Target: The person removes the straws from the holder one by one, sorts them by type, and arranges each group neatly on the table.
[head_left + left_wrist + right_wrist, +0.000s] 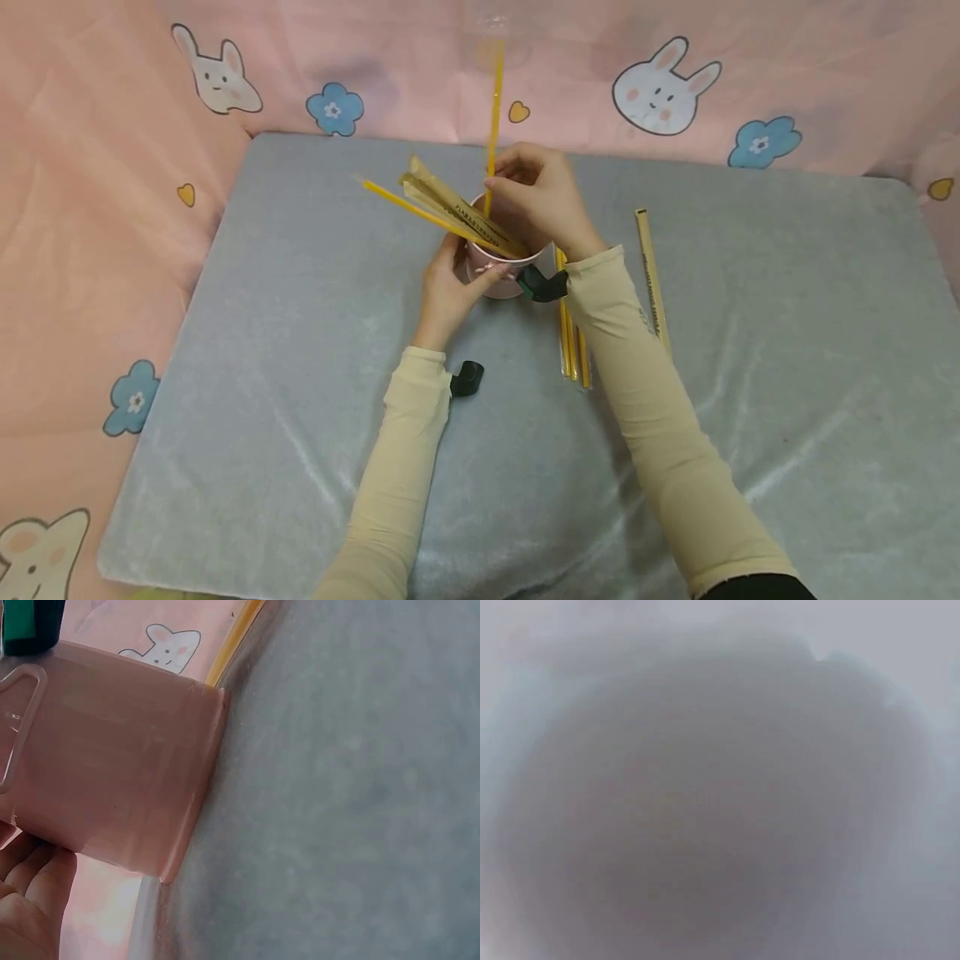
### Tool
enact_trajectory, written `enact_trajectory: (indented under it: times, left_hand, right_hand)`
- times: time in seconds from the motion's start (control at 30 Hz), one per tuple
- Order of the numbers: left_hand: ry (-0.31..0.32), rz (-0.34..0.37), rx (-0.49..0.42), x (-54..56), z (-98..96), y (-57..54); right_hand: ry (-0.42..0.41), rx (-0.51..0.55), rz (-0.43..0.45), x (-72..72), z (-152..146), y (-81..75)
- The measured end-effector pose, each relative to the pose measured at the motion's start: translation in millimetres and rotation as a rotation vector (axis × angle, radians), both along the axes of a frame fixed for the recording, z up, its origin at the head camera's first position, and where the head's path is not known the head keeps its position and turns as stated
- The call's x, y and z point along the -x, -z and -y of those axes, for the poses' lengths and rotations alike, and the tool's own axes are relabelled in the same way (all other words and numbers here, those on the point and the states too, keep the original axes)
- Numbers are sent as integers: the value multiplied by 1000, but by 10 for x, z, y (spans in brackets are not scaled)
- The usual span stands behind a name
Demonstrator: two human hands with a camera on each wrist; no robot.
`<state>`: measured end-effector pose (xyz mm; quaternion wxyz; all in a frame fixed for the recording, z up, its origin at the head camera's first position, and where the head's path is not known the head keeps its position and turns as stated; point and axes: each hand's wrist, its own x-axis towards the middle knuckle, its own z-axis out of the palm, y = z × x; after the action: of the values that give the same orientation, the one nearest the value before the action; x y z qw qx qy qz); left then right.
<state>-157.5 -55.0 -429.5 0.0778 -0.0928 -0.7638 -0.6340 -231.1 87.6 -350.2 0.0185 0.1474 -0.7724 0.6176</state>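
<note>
A pink cup (503,288) stands on the grey cloth near the middle of the table, and my left hand (444,287) grips it from the left side. In the left wrist view the cup (112,765) fills much of the picture, with fingers against its wall. My right hand (551,200) pinches a thin yellow stick (495,117), which stands upright with its lower end inside the cup. Paper-wrapped sticks with dark print (442,196) and another yellow stick (401,202) lean out of the cup to the left. The right wrist view is only a grey blur.
Several yellow sticks (573,346) in clear wrapping lie right of the cup, partly under the right forearm. Farther right lies a paper-wrapped stick (648,258), its near end hidden by the sleeve. A pink curtain with rabbits (442,100) borders the grey table (285,350).
</note>
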Motion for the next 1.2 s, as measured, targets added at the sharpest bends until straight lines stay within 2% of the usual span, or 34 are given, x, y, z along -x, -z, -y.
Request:
enact_trajectory:
  times: [0.2,0.4,0.67,0.9,1.03,1.2]
  left_hand:
    - [11,5,3,-5,-28,16]
    - [3,6,-3,-17,-37,18]
    - [1,3,8,-22,-47,44]
    - [8,13,8,-18,-56,41]
    - [11,27,-13,-8,-48,24]
    - [1,30,-38,5,-27,21]
  right_hand:
    - [65,149,-42,-112,-184,-43]
    - [177,303,-107,-304,-391,-99]
    - [322,444,-297,-536,-600,-137]
    - [456,640,-306,-692,-763,-208]
    - [478,655,-336,-724,-850,-261]
    - [459,630,-368,-733,-936,-290]
